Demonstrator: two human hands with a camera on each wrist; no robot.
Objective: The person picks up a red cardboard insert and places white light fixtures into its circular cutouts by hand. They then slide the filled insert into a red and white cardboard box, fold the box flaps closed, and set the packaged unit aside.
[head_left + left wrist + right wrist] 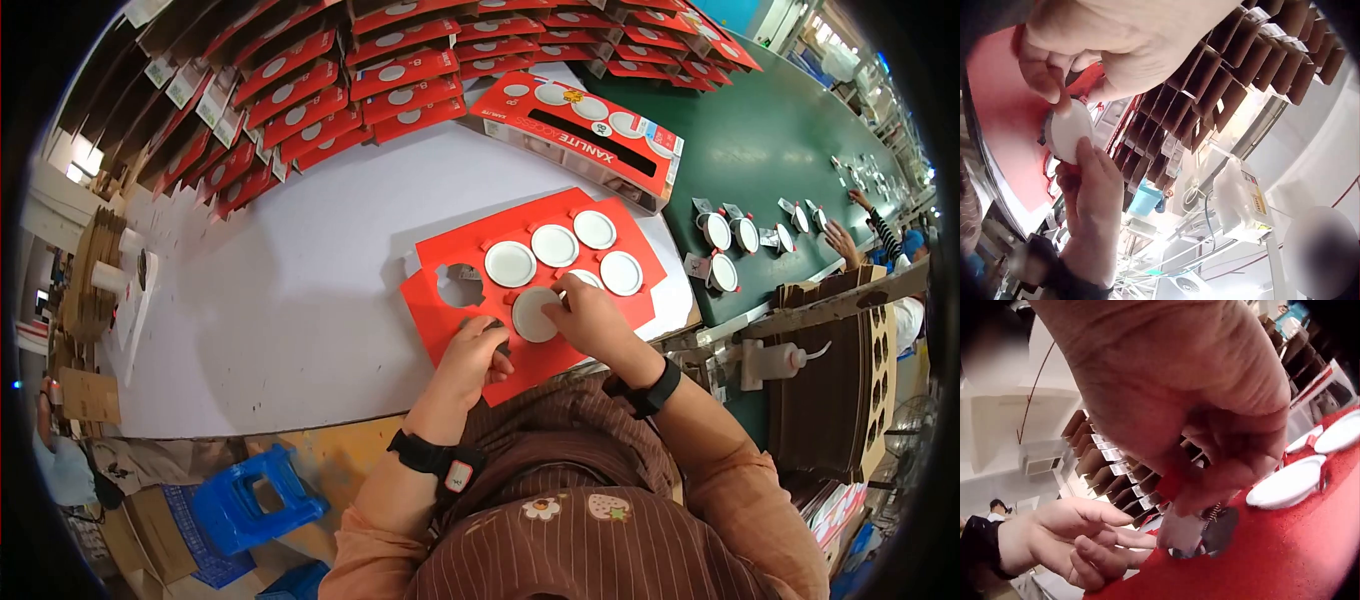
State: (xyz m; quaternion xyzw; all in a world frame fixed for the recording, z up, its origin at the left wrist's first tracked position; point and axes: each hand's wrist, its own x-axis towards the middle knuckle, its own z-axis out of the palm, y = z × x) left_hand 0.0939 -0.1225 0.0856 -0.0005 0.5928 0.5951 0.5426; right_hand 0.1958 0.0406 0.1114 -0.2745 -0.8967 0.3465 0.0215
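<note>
Workshop, lamps overhead in the left wrist view; white worktop [280, 320] butts against a green bench [800, 130] to the right. Banks of cartons with red flaps [410, 68] along the far side, blue stool [222, 508] on the floor at left. Printed red box [570, 150] lies beyond the work, long side slanting away to the left. Near edge of worktop: red sheet [430, 322], set slantwise, two rows of round places; five white lamps [510, 264] sit in them, one partly under the right hand [595, 322], and an empty cutout [460, 287] shows at far left. Right hand nearer to the piece in hand: thumb [1087, 153] on the face of a white disc [532, 318], other fingers behind its rim, a pinch grasp. Left hand [468, 362] on the disc's other side, fingers half-bent and loose, no grasp seen; a fingertip looks to reach the rim in the left wrist view, contact uncertain. Key relation: disc lies between the two hands, in the near row, just left of the right fingertips and just right of the left ones. Round, so no long axis; face turned up toward the head camera. Whether it is seated or held proud of the sheet, cannot tell; dark part under the right fingers too blurred to name
</note>
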